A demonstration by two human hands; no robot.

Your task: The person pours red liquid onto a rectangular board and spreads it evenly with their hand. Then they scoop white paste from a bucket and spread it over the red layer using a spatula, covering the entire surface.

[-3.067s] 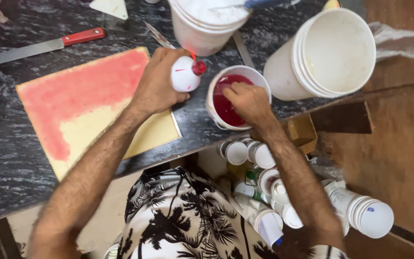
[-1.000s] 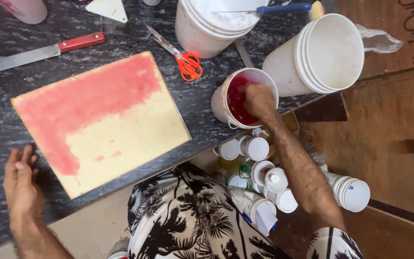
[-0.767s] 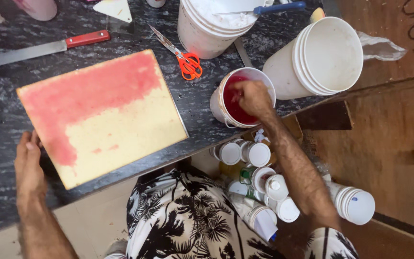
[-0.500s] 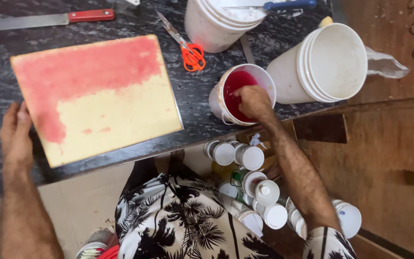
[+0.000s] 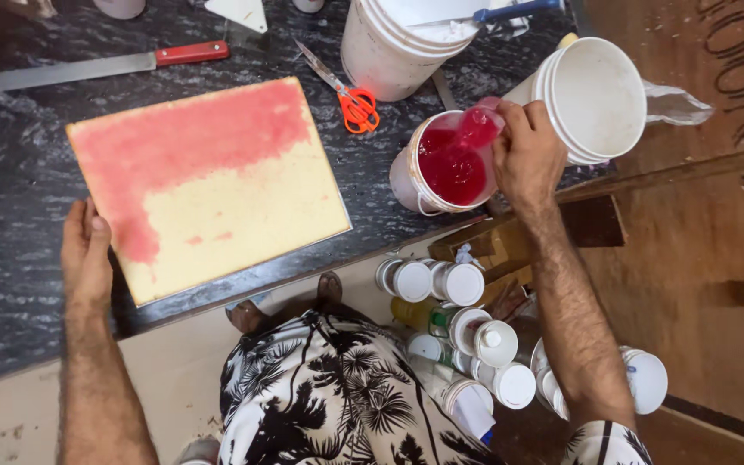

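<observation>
A flat rectangular sponge cake sheet lies on the dark marble counter; its upper part is soaked pink, its lower part is pale yellow. My left hand rests flat on the counter against the sheet's lower left edge, holding nothing. My right hand holds a small clear cup of red syrup over a white tub of red liquid at the counter's edge.
Orange-handled scissors and a long red-handled knife lie on the counter. Two large white buckets stand by the tub. Several capped white jars sit on the floor below, near my feet.
My right hand has lifted out of the red tub with a filled cup. My left hand, which held a small bottle earlier, has settled flat beside the cake sheet.
</observation>
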